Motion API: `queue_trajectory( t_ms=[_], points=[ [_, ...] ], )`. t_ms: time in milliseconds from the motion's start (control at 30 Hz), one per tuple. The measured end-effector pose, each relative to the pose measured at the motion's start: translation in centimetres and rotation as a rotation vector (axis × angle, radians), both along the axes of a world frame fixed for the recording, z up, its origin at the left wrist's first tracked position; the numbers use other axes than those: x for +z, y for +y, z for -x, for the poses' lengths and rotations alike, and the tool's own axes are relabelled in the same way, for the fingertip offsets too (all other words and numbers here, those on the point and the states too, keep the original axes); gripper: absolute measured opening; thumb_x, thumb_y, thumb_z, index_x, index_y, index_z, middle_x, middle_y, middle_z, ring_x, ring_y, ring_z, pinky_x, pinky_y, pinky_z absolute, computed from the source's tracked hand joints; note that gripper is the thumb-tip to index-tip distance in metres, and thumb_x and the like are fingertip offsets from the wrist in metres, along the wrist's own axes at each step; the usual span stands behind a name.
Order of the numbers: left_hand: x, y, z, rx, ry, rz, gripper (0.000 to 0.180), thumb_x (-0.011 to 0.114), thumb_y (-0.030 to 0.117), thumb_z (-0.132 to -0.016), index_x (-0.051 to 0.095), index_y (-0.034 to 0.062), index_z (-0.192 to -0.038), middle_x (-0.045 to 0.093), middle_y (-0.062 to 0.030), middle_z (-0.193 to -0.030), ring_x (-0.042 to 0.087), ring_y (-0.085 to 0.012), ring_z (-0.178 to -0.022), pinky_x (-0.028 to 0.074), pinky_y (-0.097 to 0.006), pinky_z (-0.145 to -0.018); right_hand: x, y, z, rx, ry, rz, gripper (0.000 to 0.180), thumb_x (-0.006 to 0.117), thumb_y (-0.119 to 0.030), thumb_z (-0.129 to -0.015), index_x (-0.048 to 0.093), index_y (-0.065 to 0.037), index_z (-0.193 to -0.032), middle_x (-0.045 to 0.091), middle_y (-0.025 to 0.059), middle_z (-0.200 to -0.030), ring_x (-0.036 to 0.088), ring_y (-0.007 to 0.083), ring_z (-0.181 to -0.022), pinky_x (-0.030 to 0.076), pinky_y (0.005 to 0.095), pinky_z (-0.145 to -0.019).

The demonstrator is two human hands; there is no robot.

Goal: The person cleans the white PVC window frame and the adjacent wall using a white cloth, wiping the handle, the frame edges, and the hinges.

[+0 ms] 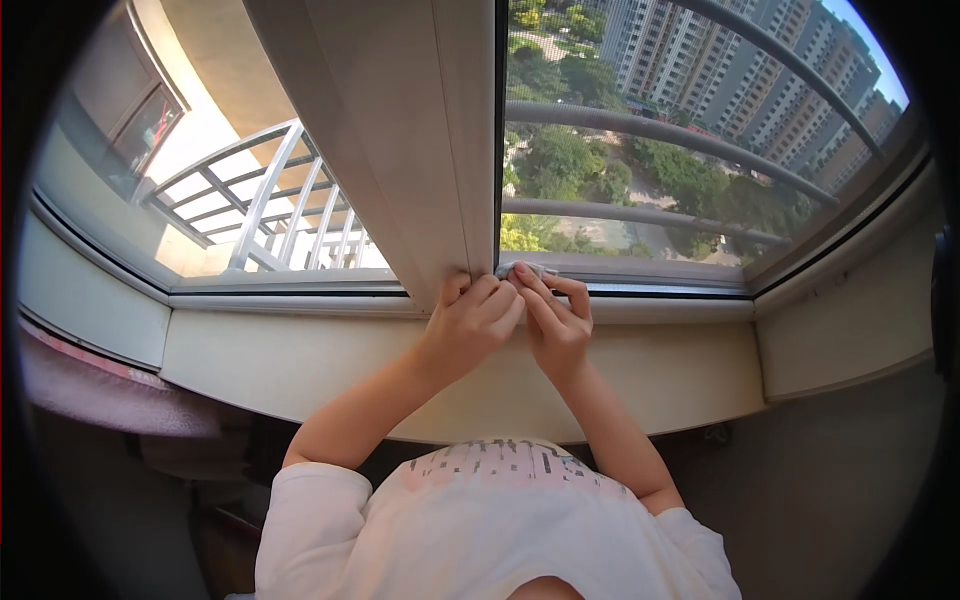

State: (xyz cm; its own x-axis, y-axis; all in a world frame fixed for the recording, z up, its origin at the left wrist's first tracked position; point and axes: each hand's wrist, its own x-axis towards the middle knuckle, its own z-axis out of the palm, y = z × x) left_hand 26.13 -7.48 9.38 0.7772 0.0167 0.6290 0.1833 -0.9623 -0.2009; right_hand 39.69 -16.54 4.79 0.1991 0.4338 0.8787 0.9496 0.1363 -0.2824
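Pinching one pale cloth (503,271) at the foot of one window post (385,120), the right hand (560,332) is nearly closed; the left hand (473,322) curls beside it, whether holding anything cannot be told. Three grey rails (640,128) cross outside. One white shirt (500,540) bears dark print (500,462), unreadable.

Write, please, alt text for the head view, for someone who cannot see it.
A person's left hand and right hand meet at the foot of a window post, the right pinching what seems a whitish cloth. Outside are railings, trees and tall buildings; below lies a pale sill.
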Motion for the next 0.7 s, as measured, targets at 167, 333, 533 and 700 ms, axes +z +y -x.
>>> queue_trajectory(
  t_ms=[167, 333, 533, 700],
  points=[
    [-3.9, -0.4, 0.1, 0.049, 0.018, -0.020, 0.023, 0.063, 0.012, -0.075, 0.067, 0.0075, -0.097, 0.065, 0.0009, -0.099, 0.062, -0.0129, -0.093, 0.035, -0.036, -0.084, -1.3, -1.5, -0.3, 0.033, -0.008, 0.123, 0.037, 0.067, 0.005, -0.072, 0.076, -0.005, -0.107, 0.073, 0.0031, -0.120, 0.062, 0.0245, -0.099, 0.055, 0.0319, -0.087],
    [-3.2, -2.0, -1.3, 0.096, -0.178, 0.014, 0.024, 0.061, 0.013, -0.084, 0.067, 0.0093, -0.108, 0.065, 0.0003, -0.113, 0.062, -0.0111, -0.105, 0.034, -0.032, -0.089, 0.4, -2.7, -2.3, 0.052, -0.066, 0.077, 0.041, 0.065, 0.007, -0.071, 0.075, -0.004, -0.110, 0.072, 0.0029, -0.117, 0.060, 0.0270, -0.100, 0.055, 0.0341, -0.086],
    [-8.5, -3.5, -2.5, 0.208, -0.287, 0.174, 0.025, 0.059, 0.011, -0.091, 0.065, 0.0137, -0.115, 0.066, 0.0022, -0.119, 0.064, -0.0087, -0.104, 0.034, -0.031, -0.090, -1.6, -2.7, -3.2, 0.065, -0.088, 0.092, 0.039, 0.069, 0.004, -0.070, 0.074, -0.004, -0.107, 0.071, 0.0035, -0.117, 0.061, 0.0272, -0.095, 0.056, 0.0341, -0.080],
    [-5.5, -2.5, -3.2, 0.206, -0.311, 0.040, 0.024, 0.061, 0.013, -0.093, 0.065, 0.0147, -0.116, 0.067, 0.0023, -0.118, 0.065, -0.0090, -0.101, 0.034, -0.030, -0.089, 1.5, -2.7, -4.9, 0.092, -0.295, 0.043, 0.029, 0.070, 0.003, -0.075, 0.076, -0.004, -0.102, 0.072, 0.0026, -0.116, 0.063, 0.0257, -0.100, 0.056, 0.0331, -0.084]
  ],
)
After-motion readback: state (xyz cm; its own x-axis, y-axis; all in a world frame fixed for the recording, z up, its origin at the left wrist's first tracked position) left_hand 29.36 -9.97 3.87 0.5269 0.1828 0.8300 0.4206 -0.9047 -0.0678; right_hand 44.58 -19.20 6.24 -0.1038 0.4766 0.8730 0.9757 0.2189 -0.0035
